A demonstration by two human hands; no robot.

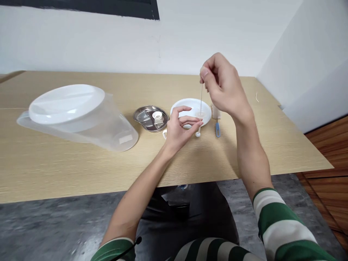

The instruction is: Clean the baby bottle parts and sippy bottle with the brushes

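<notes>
Right hand (223, 87) pinches a thin wire (201, 98); left hand (181, 128) grips its lower end.

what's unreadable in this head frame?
- Small translucent piece in the left hand: too small to identify, fingers partly cover it.
- Top end of the thin rod: hidden inside the right hand.
- Brush bristles: partly behind the right wrist.
- Small container in the steel tray: contents too small to tell.
</notes>
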